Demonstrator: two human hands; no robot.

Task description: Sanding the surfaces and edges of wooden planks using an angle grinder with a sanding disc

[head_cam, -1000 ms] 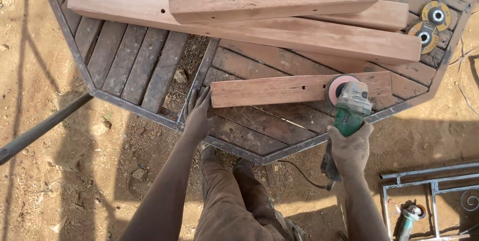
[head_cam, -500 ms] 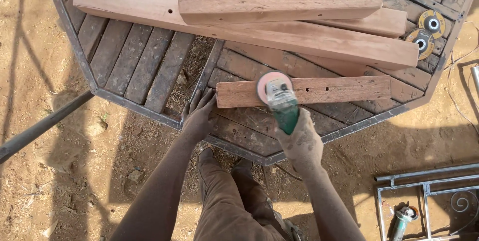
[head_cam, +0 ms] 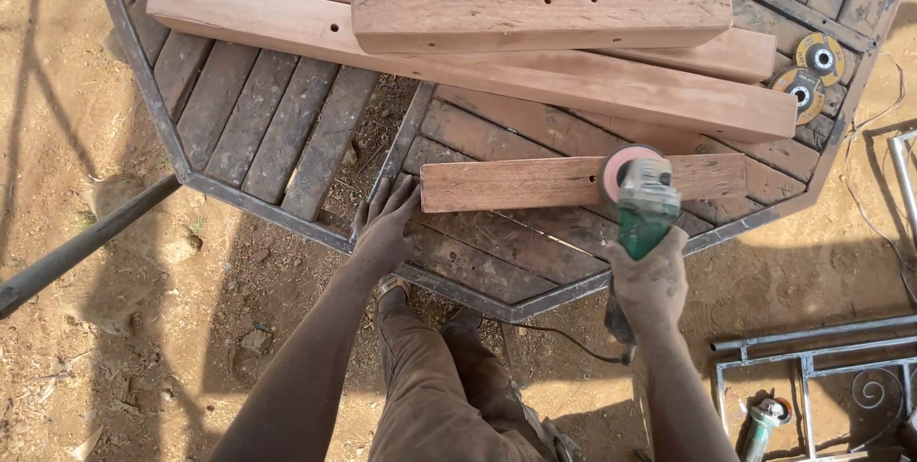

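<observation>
Short wooden plank (head_cam: 516, 183) lies flat on the slatted octagonal table (head_cam: 287, 128), near its front edge. Left hand (head_cam: 385, 223), fingers spread, braces the plank's left end. Right hand (head_cam: 650, 280) is clamped around a green angle grinder (head_cam: 642, 196), disc on the plank.

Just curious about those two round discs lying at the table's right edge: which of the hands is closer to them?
The right hand. It grips the green grinder below and left of the discs. The left hand rests at the short plank's far end.
</observation>
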